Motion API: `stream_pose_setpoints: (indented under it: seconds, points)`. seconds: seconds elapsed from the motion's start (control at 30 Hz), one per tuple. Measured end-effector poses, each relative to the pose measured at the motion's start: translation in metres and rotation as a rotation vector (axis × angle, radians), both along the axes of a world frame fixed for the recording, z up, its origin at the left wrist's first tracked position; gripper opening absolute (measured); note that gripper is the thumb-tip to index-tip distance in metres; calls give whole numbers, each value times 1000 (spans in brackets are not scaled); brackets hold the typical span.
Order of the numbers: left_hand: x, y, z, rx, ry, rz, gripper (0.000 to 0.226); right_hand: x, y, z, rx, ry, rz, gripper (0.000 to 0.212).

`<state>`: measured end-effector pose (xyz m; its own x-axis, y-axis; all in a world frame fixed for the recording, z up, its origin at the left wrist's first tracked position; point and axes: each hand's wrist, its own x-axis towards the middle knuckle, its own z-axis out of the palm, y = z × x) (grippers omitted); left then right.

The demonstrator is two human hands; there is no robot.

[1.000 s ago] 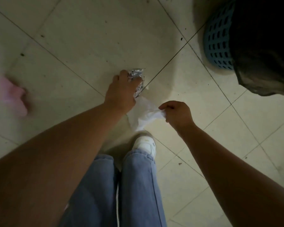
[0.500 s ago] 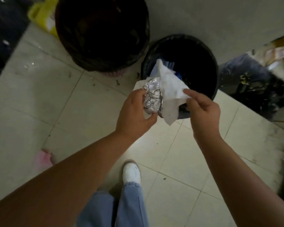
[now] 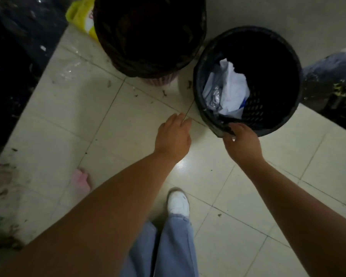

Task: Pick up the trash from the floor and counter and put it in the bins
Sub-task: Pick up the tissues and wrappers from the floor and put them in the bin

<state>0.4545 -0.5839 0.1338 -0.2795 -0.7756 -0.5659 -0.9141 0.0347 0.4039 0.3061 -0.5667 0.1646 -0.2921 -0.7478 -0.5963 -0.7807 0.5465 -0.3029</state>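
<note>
Two bins lined with black bags stand on the tiled floor. The right bin [image 3: 276, 124] holds a white tissue [image 3: 234, 90] and a crumpled ball of foil [image 3: 215, 97]. The left bin [image 3: 128, 62] looks dark inside. My left hand [image 3: 173, 136] hovers empty over the floor just left of the right bin, fingers loosely apart. My right hand [image 3: 241, 141] is at the near rim of the right bin, empty, fingers slightly curled and touching or nearly touching the rim.
A pink scrap [image 3: 80, 181] lies on the floor at the left. A yellow bag [image 3: 82, 19] sits behind the left bin. Dark clutter lies at the left edge [image 3: 12, 56] and at the right [image 3: 336, 86]. My white shoe [image 3: 177, 203] is below.
One second ago my hands picked the foil and tissue off the floor. Half a second ago they held them over the right bin. Now both lie inside it and my hands are empty.
</note>
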Motion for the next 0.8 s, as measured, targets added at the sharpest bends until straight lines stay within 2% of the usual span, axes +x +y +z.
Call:
stream_pose_setpoints:
  seconds: [0.07, 0.13, 0.23, 0.33, 0.57, 0.7, 0.8]
  points:
    - [39, 27, -8, -67, -46, 15, 42, 35, 10, -9, 15, 35, 227, 58]
    - [82, 54, -13, -53, -91, 112, 38, 74, 15, -13, 83, 63, 427, 55]
    - [151, 96, -15, 165, -233, 228, 45, 139, 19, -18, 88, 66, 677, 54]
    - [225, 134, -12, 197, -344, 422, 46, 213, 22, -18, 105, 46, 882, 53]
    - [366, 221, -2, 249, -397, 873, 43, 367, 50, -25, 155, 80, 1266, 51]
    - [403, 269, -8, 340, -389, 969, 44, 422, 77, -35, 226, 139, 1419, 49]
    - [408, 288, -14, 362, -353, 939, 48, 446, 94, -50, 273, 171, 1459, 48]
